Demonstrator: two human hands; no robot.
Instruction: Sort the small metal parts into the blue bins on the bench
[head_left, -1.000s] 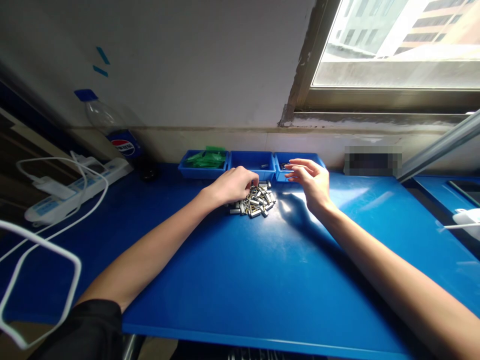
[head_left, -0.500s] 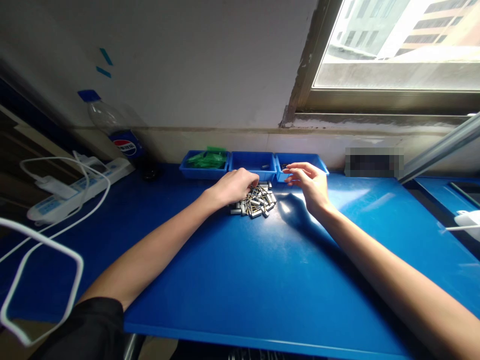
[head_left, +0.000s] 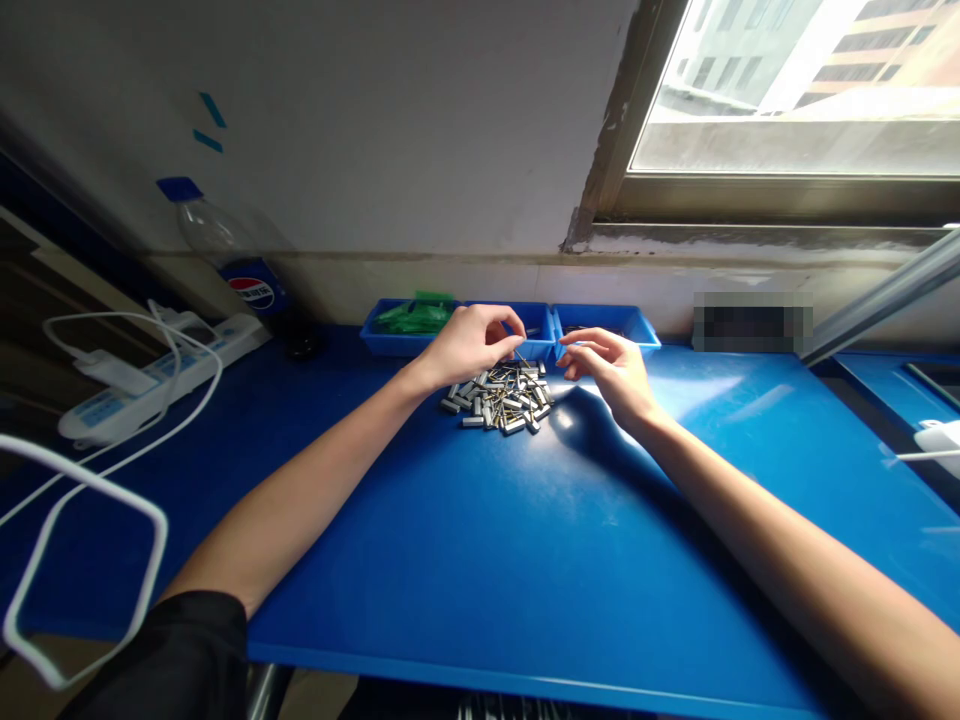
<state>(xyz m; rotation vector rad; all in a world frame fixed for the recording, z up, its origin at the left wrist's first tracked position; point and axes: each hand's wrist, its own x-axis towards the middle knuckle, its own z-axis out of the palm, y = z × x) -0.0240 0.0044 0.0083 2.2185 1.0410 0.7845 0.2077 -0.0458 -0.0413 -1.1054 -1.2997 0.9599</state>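
Note:
My left hand [head_left: 472, 340] is raised over the back of a pile of small metal parts [head_left: 511, 402]. Its thumb and forefinger pinch a thin metal pin [head_left: 523, 354], of which only a short length shows. The pile mixes short grey blocks with slim brass-coloured pins and lies on the blue table [head_left: 435, 520]. To the right of the pile, my right hand [head_left: 606, 368] hovers with bent fingers slightly apart, in front of the right blue bin [head_left: 646, 335]. I make out nothing in it.
Green plastic pieces [head_left: 412, 317] fill the left blue bin [head_left: 375, 345]. Beside it stands the middle blue bin [head_left: 536, 350], partly hidden by my left hand. A cola bottle [head_left: 255, 285], a power strip [head_left: 150, 385] and white cables [head_left: 161, 535] are at the left.
My left hand has risen out of the pile with a thin pin between its fingertips, uncovering more grey blocks. My right hand has moved slightly left and its fingers have curled in.

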